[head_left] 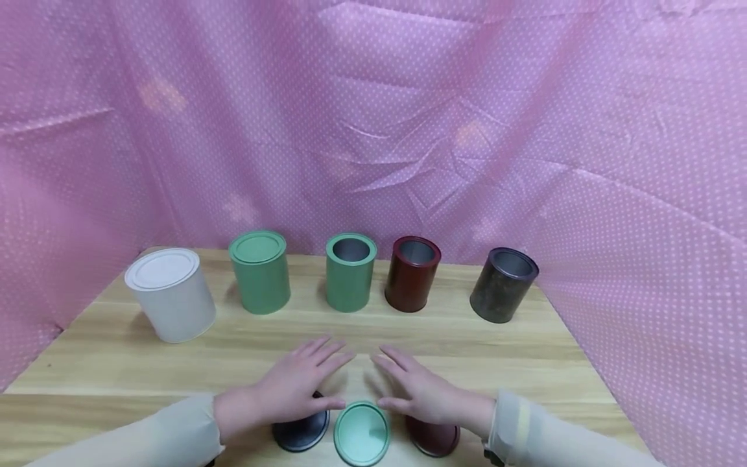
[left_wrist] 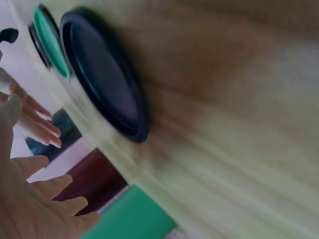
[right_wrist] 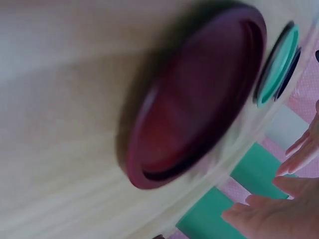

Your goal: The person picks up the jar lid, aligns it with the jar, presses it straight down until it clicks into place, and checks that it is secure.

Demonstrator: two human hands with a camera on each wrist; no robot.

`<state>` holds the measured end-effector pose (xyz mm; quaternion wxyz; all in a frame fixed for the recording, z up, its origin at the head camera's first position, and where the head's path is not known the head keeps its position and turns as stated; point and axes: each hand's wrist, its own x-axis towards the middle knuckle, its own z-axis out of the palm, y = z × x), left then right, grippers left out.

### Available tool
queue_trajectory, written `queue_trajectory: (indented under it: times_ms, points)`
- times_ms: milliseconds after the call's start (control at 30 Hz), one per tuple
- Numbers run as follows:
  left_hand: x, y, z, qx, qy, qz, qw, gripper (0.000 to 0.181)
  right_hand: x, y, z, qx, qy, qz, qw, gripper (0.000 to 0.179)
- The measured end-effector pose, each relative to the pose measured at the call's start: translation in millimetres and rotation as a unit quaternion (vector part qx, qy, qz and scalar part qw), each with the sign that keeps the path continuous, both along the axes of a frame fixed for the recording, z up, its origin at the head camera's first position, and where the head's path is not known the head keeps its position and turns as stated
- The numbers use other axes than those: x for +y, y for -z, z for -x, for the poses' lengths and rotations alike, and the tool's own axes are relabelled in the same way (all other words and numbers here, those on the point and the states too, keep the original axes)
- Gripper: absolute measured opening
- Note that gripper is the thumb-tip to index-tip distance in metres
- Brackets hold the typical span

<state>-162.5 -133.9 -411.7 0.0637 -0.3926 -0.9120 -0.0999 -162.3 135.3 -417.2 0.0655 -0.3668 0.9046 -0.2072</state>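
Note:
Both hands hover over the front of the table with fingers spread and nothing held. My left hand partly covers a black lid, which shows whole in the left wrist view. Over a dark red lid is my right hand, hiding part of it. A green lid lies between those two, just below the thumbs. In the right wrist view the dark red lid lies flat with its raised rim upward. The fingers of both hands point toward the cans at the back.
Along the back stand a white can and a green can, both with lids on. Right of them are an open green can, an open dark red can and an open black can. Pink dotted cloth hangs behind the table.

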Motion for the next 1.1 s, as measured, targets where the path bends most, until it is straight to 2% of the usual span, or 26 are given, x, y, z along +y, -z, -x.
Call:
queue_trajectory:
  times_ms: [200,433,633,733,867,933,1000,1100]
  points:
    - [2.4,7.3,-8.0,-0.038,0.011,0.011,0.9992,0.072,6,4.4,-13.6,-0.015,-0.012,-0.024,0.9995,0.072]
    - [4.9,9.2,-13.3,-0.045,0.022,0.032,0.9983,0.073,8,8.0,-22.5,0.021,-0.032,-0.034,0.9987,0.073]
    - [6.0,11.5,-17.2,-0.094,0.020,0.056,0.9938,0.078,7,9.6,-25.7,-0.008,-0.034,-0.053,0.9980,0.078]
    - [5.6,12.6,-17.5,-0.111,0.025,0.060,0.9917,0.079,6,10.8,-26.1,-0.004,-0.039,-0.058,0.9976,0.079]
    - [5.4,15.1,-16.9,-0.118,0.034,0.068,0.9901,0.080,5,14.4,-26.9,0.024,-0.045,-0.072,0.9961,0.079]
    - [5.3,17.3,-16.4,-0.112,0.044,0.072,0.9901,0.080,5,16.4,-27.4,0.036,-0.048,-0.080,0.9950,0.079]
    - [5.0,19.3,-16.2,-0.103,0.053,0.077,0.9903,0.080,5,17.7,-27.6,0.034,-0.048,-0.084,0.9947,0.079]
    - [4.4,21.7,-15.5,-0.090,0.063,0.083,0.9905,0.081,5,18.1,-27.2,0.008,-0.045,-0.086,0.9953,0.080]
